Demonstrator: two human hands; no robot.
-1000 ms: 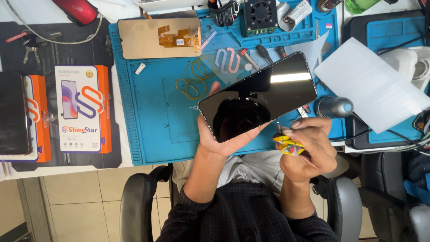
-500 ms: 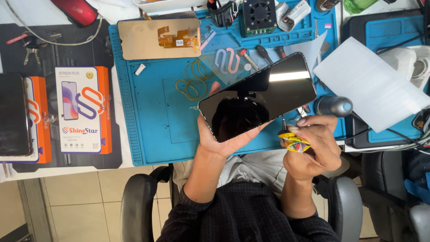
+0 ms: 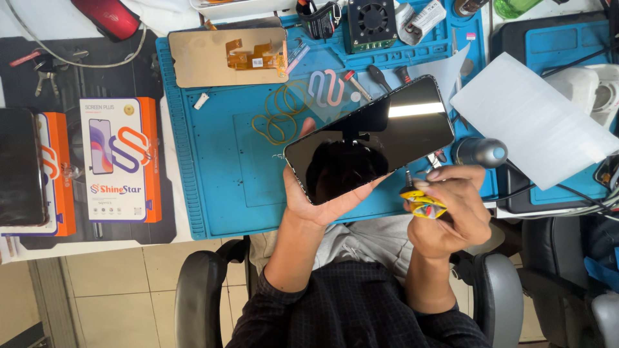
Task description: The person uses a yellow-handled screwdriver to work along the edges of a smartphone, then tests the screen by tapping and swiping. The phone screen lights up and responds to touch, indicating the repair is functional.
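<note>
My left hand holds a black smartphone from below, screen up and tilted, over the near edge of the blue work mat. The glossy screen reflects a dark head shape. My right hand is closed around a small yellow tube with a thin dark nozzle. The nozzle points up at the phone's near right edge, just short of it; I cannot tell whether it touches.
A gold-backed display panel with a flex cable lies at the mat's far left. Orange and white boxes and a dark phone sit left. A white sheet, a grey cylinder, a fan block and tools lie right and far.
My right hand has shifted slightly with the yellow tube, bringing its nozzle closer to the phone's edge. The phone and my left hand have hardly moved.
</note>
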